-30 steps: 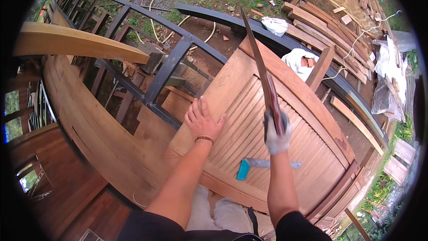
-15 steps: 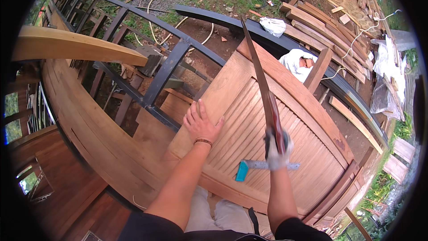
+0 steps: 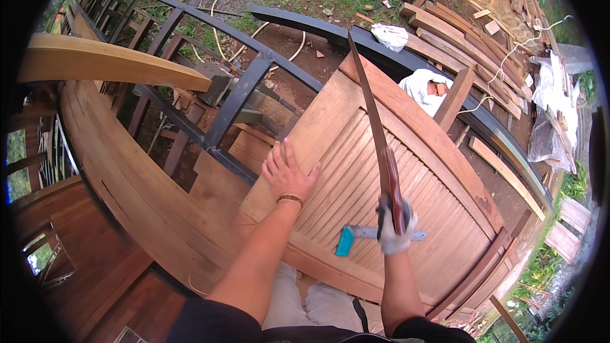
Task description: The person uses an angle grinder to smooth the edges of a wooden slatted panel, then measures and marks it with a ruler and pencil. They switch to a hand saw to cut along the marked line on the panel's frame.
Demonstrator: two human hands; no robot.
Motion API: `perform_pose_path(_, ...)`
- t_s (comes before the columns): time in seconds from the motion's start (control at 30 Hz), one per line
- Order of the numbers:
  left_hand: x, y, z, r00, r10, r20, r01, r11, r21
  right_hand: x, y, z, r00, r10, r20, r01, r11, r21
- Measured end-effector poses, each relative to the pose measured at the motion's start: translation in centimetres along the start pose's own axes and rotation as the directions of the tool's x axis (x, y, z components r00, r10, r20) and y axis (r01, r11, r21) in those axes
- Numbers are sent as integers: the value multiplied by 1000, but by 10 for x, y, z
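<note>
Gripped in my gloved right hand is a handsaw with a reddish-brown wooden handle. Its long dark blade points away from me across the upper corner of a louvred wooden panel. The blade's narrow edge faces me, so I cannot tell whether its teeth touch the wood. Bare, with fingers spread, my left hand lies flat on the panel's wide left frame piece. A try square with a teal handle and metal blade rests on the slats, partly hidden behind my right hand.
A dark metal frame runs beyond the panel at the left. A thick wooden beam juts in above a long curved plank. Stacked timber, a white sack and a dark metal beam lie on the ground beyond.
My right hand has drawn the handsaw slightly toward me. My left hand stays in place on the panel, and the try square has not moved.
</note>
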State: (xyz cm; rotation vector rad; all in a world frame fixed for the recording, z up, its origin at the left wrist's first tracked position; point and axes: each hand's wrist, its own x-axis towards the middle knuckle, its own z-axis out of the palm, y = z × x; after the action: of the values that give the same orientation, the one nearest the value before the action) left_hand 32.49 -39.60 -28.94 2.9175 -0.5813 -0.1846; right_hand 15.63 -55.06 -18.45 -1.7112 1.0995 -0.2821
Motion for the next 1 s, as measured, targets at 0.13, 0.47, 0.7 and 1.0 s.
perform_pose_path(0.13, -8, -2, -1, 1000, 17, 21, -18, 1000, 11, 17, -14, 9, 997, -48, -57, 56, 988, 144)
perform_pose_path(0.47, 3, -1, -2, 1000, 0, -2, 0, 1000, 6, 11, 7, 5, 1000, -7, -22, 7, 1000, 10)
perform_pose_path(0.7, 7, 18, -4, 998, 61, 7, -61, 998, -16, 172, -13, 59, 935, -329, -135, 331, 943, -4)
perform_pose_path(1.0, -5, 2, -4, 999, 22, 27, -22, 1000, 14, -29, 8, -6, 996, 81, -26, -75, 980, 186)
